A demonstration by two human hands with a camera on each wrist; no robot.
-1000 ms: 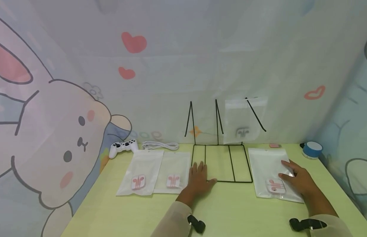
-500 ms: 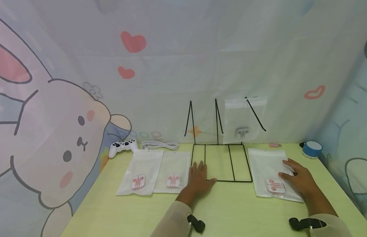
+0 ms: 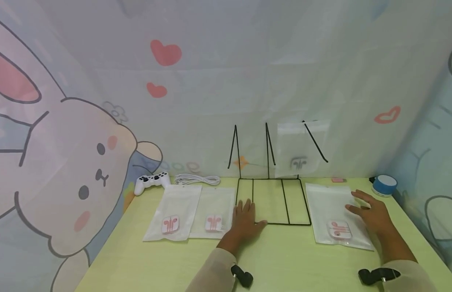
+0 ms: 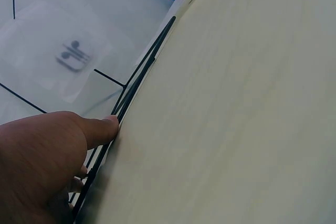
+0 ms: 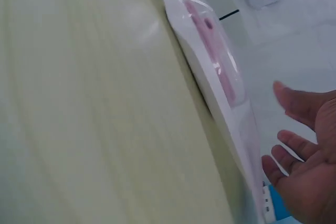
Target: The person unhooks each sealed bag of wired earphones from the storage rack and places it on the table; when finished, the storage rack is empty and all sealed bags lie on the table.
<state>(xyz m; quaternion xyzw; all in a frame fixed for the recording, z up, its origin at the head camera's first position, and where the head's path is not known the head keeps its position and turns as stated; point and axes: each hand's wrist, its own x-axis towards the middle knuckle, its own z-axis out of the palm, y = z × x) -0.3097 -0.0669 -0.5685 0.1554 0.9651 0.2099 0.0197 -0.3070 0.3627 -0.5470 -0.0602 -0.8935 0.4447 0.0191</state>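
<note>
My left hand [image 3: 244, 221] rests with outstretched fingers on the left front part of a black wire display rack [image 3: 300, 202]. In the left wrist view its thumb [image 4: 102, 131] lies against the rack's front bar. At the right, my right hand [image 3: 373, 213] hovers by the right edge of a white zip bag [image 3: 324, 202], fingers loosely bent and holding nothing. The right wrist view shows a gap between that hand and the bag. Inside the bag's lower part is a flat case of pink earphones [image 3: 340, 230]. Another bag [image 3: 289, 142] with dark earphones hangs on the rack's right hook.
Two more zip bags with pink earphones, a left one [image 3: 182, 202] and a right one [image 3: 220, 202], lie overlapping left of the rack. Behind them are a white game controller [image 3: 151, 181] and a coiled white cable [image 3: 196, 179]. A blue-and-white round object [image 3: 384, 185] stands far right, near a small pink block [image 3: 338, 179].
My right hand has risen off the zip bag and shifted slightly away toward the back, its fingers now apart from the bag. The left hand has stayed on the rack.
</note>
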